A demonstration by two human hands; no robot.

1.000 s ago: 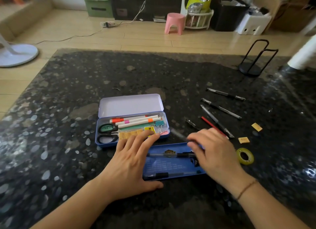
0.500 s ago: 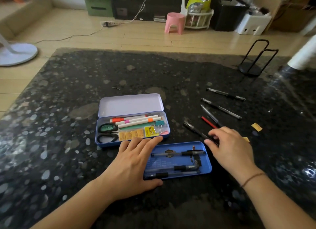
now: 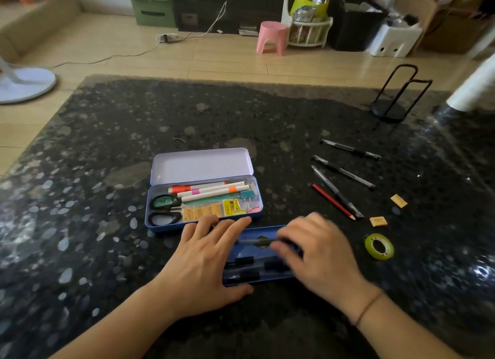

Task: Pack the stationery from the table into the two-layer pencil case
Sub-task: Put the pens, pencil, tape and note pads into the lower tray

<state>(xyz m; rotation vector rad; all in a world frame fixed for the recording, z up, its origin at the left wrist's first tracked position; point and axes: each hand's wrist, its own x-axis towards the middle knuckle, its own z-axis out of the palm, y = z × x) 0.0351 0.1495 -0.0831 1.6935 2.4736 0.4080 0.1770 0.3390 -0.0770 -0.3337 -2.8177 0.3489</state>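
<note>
Head view: our right hand [image 3: 318, 251], out at 2 o'clock 0.5 s ago, now lays a pen [image 3: 257, 241] into the blue tray [image 3: 257, 254], fingers pinching it; left hand [image 3: 206, 257] lies flat, steadying the tray. 4 pens [image 3: 345, 172] remain on the desk [image 3: 107, 133].

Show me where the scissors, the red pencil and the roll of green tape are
scissors [image 3: 165, 209]: head view, on the dark handle loops inside the case.
red pencil [image 3: 333, 202]: head view, mid-shaft, on the table.
green tape [image 3: 371, 244]: head view, on the roll's left rim.
</note>
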